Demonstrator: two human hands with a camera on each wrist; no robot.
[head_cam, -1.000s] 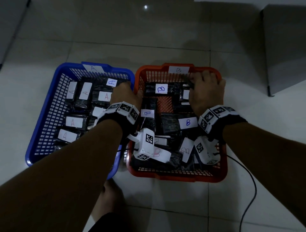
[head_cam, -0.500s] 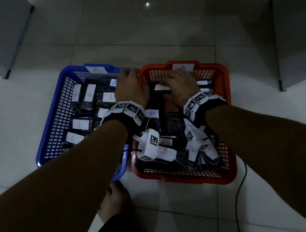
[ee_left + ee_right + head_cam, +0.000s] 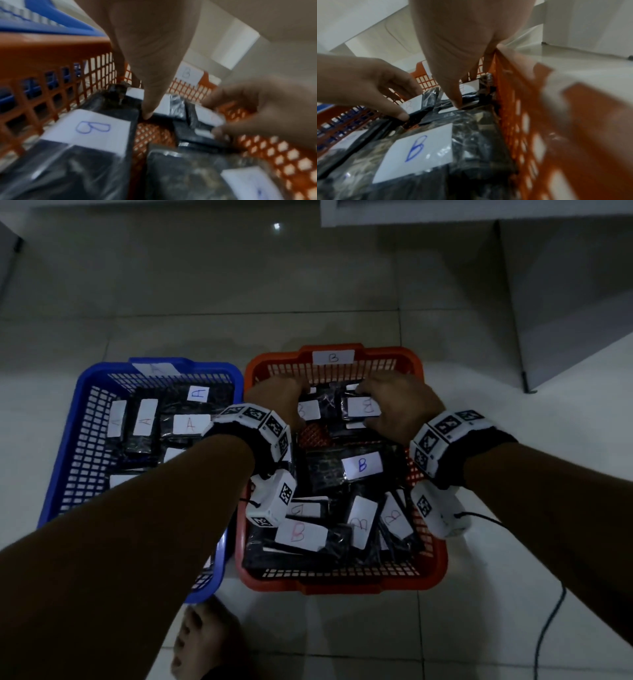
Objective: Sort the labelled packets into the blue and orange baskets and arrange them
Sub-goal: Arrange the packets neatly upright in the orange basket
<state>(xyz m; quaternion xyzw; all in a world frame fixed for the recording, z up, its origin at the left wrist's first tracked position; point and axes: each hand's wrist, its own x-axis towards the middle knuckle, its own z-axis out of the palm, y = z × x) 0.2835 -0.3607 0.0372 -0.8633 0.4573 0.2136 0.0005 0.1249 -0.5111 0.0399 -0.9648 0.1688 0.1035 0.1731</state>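
Note:
The blue basket (image 3: 68, 446) on the left holds black packets labelled A (image 3: 190, 424). To its right, the orange basket (image 3: 342, 582) holds several black packets labelled B (image 3: 361, 465), some of them tilted at the near end. Both hands work at the orange basket's far end. My left hand (image 3: 291, 402) pinches a B packet (image 3: 308, 409), thumb on its near edge and fingers behind it. My right hand (image 3: 373, 402) grips the neighbouring B packet (image 3: 363, 407) beside the right wall; in the right wrist view its thumb (image 3: 455, 100) presses on that packet's near edge.
Both baskets stand side by side on a pale tiled floor. A bare foot (image 3: 202, 642) is just in front of the blue basket. A black cable (image 3: 548, 628) trails at the near right. A grey cabinet (image 3: 565, 302) stands at the back right.
My left hand has moved from the rim between the two baskets into the orange basket's far end. My right hand has shifted from the far middle toward the right, onto a packet.

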